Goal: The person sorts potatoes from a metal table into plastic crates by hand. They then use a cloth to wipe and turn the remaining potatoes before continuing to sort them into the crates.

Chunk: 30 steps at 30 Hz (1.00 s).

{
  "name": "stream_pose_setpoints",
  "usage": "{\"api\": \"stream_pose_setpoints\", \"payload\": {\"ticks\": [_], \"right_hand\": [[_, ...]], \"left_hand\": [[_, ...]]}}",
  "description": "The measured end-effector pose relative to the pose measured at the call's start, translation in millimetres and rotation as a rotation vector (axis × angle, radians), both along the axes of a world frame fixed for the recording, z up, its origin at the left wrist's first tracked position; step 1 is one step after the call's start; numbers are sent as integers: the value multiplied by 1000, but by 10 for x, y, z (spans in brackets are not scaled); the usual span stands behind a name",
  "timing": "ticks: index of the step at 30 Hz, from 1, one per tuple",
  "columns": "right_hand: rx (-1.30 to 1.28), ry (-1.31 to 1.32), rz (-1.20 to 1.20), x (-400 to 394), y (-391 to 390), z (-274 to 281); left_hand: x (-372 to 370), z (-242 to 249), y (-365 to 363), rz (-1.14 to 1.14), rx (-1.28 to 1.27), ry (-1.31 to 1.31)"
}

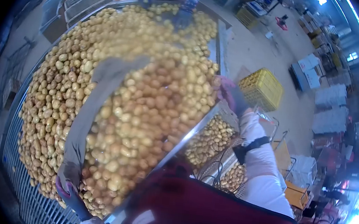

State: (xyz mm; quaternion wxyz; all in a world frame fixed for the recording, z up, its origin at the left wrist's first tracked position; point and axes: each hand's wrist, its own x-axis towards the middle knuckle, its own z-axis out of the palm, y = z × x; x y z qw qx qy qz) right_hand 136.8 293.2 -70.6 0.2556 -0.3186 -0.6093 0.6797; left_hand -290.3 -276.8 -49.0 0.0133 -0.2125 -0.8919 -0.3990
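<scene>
A large heap of small yellow potatoes (pixel 143 121) covers a metal-edged slatted table before me. My left hand (pixel 68 192), in a purple-and-grey glove, is closed at the near end of a long grey-brown strip (pixel 80 131). The strip lies across the heap and bends at its far end; its material is unclear. At the right rim, my right hand (pixel 230 93), gloved alike, has its fingers apart beside the potatoes. Below that hand, a metal-sided bin (pixel 209 140) holds more potatoes.
Another person's gloved hands (pixel 181 18) reach into the far side of the heap. A yellow crate (pixel 261 89) stands on the floor at right. Table slats (pixel 36 206) show at lower left. Wire-mesh containers (pixel 85 4) stand at far left, and a wooden-seated chair (pixel 296 195) at right.
</scene>
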Motion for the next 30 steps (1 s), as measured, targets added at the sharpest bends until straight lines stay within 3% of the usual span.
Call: {"api": "stream_pose_setpoints", "payload": {"ticks": [2,3,5,8,10,12,13,15,17,19,23,27,28,30], "right_hand": [[14,-232,114,369,-174,159],[116,-643,295,498,-273,294],[371,-1150,616,818,-358,230],[542,-1410,706,1160,-636,-44],[685,-1375,640,919,-659,-158],[906,-1118,538,377,-639,40],[946,-968,496,61,-653,174],[990,-685,390,-650,-722,412],[1065,-577,506,-1263,-706,431],[1221,-280,538,-1877,-778,404],[1333,-180,547,-2949,-950,96],[1412,-141,434,-3405,-1187,-136],[1232,-112,485,-3460,-1152,-101],[1202,-173,496,-3516,-1110,-144]], "left_hand": [[-32,96,216,-52,-56,57],[-42,143,316,-75,-81,87],[-25,189,462,-106,-47,70],[-129,-20,477,-170,-44,55],[-225,-274,421,-211,-110,132],[43,60,695,-289,106,-74],[-65,-209,554,-267,-44,127],[-48,-389,474,-268,-191,221],[-4,-632,347,-280,-339,295],[161,-702,338,-258,-369,329],[251,-799,304,-223,-343,367],[250,-822,335,-179,-343,360],[233,-826,333,-183,-341,362],[195,-840,317,-191,-345,362]]}}
